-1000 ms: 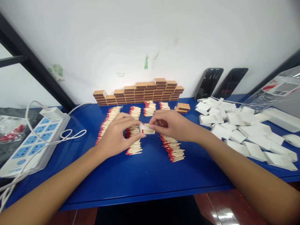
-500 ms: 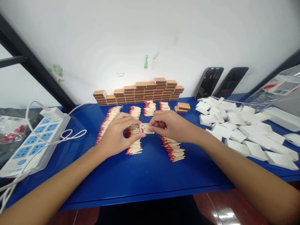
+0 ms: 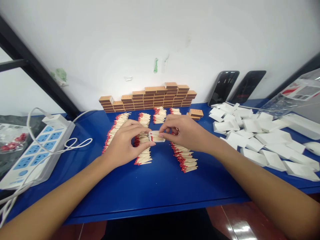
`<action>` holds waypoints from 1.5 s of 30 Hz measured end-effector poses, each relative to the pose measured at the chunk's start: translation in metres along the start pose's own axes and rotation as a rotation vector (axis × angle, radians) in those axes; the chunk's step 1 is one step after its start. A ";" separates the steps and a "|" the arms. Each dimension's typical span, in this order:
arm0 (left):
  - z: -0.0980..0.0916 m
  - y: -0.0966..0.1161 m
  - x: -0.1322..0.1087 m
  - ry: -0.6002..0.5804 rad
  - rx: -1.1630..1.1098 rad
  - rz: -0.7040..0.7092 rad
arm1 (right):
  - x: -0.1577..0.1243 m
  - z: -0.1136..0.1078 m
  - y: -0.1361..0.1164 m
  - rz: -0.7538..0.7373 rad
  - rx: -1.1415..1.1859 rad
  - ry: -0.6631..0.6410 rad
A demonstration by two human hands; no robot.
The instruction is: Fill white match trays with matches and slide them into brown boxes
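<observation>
A small white matchbox tray [image 3: 162, 140] with red-headed matches [image 3: 155, 135] in it is held above the blue table. My left hand [image 3: 126, 140] grips the tray's left end between thumb and fingers. At its right end, the bent thumb and fingertips of my right hand [image 3: 178, 131] are closed on the matches; the exact contact is partly hidden. Beneath and beside my left hand lie long rows of loose matches [image 3: 143, 157]. Another row of matches [image 3: 185, 160] runs below my right hand, and smaller piles [image 3: 159, 115] lie behind.
Stacked matchboxes [image 3: 155, 99] line the wall, with a couple of loose boxes [image 3: 196, 113] at their right. White empty trays [image 3: 250, 133] are heaped on the right, near two phones [image 3: 223, 88]. A power strip [image 3: 37, 150] with white cables takes up the left.
The matches in the tray now lie straighter, with their heads gathered toward the left end. My right fingers have shifted slightly; my left hand has stayed in place.
</observation>
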State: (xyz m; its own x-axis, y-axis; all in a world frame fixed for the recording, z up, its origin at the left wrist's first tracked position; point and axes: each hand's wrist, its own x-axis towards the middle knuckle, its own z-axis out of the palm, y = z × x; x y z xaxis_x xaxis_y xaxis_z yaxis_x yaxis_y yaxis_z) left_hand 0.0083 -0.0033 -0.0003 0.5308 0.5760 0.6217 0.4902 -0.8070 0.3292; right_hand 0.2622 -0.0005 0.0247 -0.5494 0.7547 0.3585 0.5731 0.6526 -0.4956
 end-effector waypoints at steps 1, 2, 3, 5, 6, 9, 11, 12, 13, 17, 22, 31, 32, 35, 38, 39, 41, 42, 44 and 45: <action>0.000 0.000 0.000 -0.001 0.002 -0.003 | 0.000 -0.002 -0.001 -0.006 -0.011 -0.002; 0.000 0.000 0.000 0.000 0.005 -0.005 | 0.000 -0.005 -0.001 -0.009 -0.019 -0.005; -0.001 0.000 0.000 0.002 0.007 -0.005 | 0.000 -0.009 -0.001 -0.006 -0.028 -0.009; -0.001 -0.001 0.001 0.011 0.014 -0.002 | 0.000 -0.019 0.001 0.034 -0.072 -0.032; -0.002 -0.002 0.001 0.017 0.019 0.002 | 0.000 -0.024 0.002 0.072 -0.103 -0.060; -0.003 -0.004 0.001 0.031 0.036 0.007 | -0.004 -0.042 0.009 0.219 -0.177 -0.245; -0.003 -0.005 0.001 0.030 0.043 0.007 | -0.006 -0.051 0.014 0.303 -0.186 -0.403; -0.003 -0.005 0.001 0.028 0.044 0.009 | -0.008 -0.053 0.017 0.333 -0.185 -0.470; -0.003 -0.005 0.001 0.026 0.043 0.011 | -0.009 -0.055 0.019 0.357 -0.182 -0.523; -0.003 -0.004 0.001 0.023 0.041 0.019 | -0.010 -0.053 0.024 0.411 -0.142 -0.612; -0.003 -0.004 0.002 0.015 0.041 0.016 | -0.012 -0.050 0.026 0.396 -0.072 -0.621; -0.002 -0.005 0.001 0.015 0.037 0.023 | -0.013 -0.051 0.029 0.316 -0.066 -0.601; -0.002 -0.005 0.001 0.016 0.037 0.024 | -0.013 -0.051 0.028 0.319 -0.068 -0.594; -0.003 -0.005 0.001 0.015 0.036 0.025 | -0.012 -0.050 0.027 0.309 -0.052 -0.548; -0.003 -0.005 0.001 0.009 0.042 0.020 | -0.012 -0.048 0.026 0.310 -0.032 -0.545; -0.003 -0.005 0.001 0.010 0.043 0.020 | -0.012 -0.048 0.026 0.320 -0.033 -0.557; -0.003 -0.004 0.001 0.013 0.043 0.025 | -0.013 -0.048 0.028 0.344 -0.049 -0.579; -0.002 -0.004 0.001 0.015 0.043 0.028 | -0.013 -0.047 0.029 0.348 -0.058 -0.585; -0.002 -0.004 0.001 0.014 0.044 0.030 | -0.015 -0.047 0.033 0.338 -0.070 -0.594; -0.002 -0.004 0.001 0.013 0.045 0.029 | -0.016 -0.046 0.034 0.320 -0.077 -0.560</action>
State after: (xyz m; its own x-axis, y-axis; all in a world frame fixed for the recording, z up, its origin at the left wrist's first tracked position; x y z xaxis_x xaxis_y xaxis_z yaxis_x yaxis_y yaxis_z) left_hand 0.0053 0.0001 0.0007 0.5362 0.5502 0.6401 0.5050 -0.8168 0.2790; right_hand 0.3187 0.0130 0.0383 -0.5662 0.7771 -0.2749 0.7917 0.4201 -0.4435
